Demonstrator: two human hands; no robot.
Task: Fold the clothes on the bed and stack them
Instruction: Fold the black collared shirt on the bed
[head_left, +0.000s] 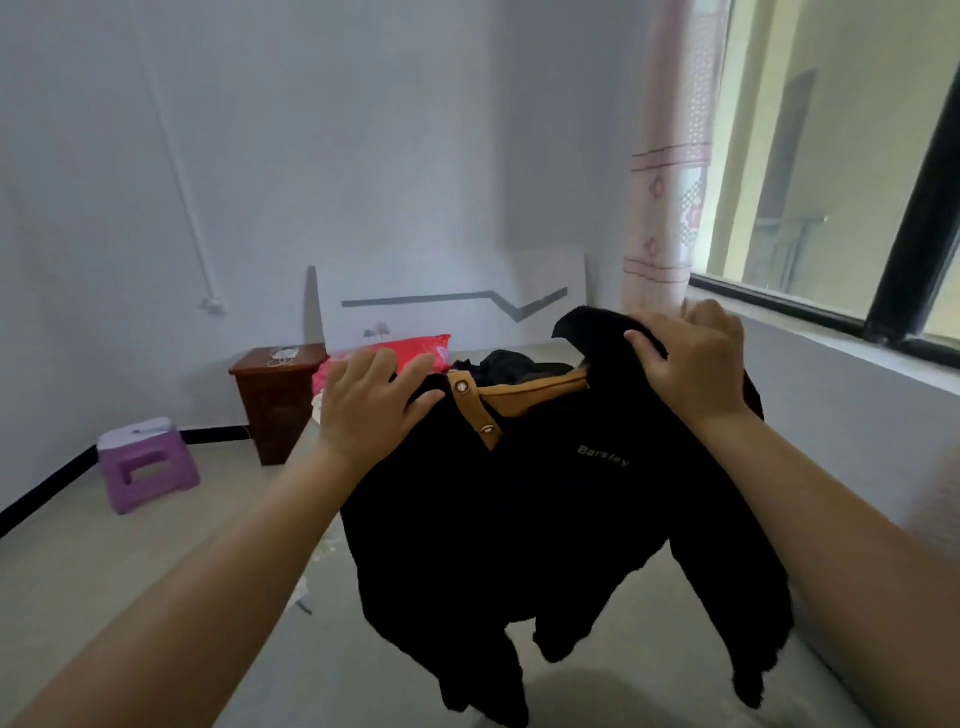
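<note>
A black shirt (545, 519) with a tan collar hung in the air over the near end of the bed (649, 649), held up by its shoulders. The left hand (371, 405) pinched the left shoulder, and the right hand (691, 358) gripped the right shoulder. More dark clothes (514, 366) lay at the far end beside a red pillow (410, 349). A purple stool (145, 462) stood on the floor to the left, near a wooden nightstand (275, 400).
</note>
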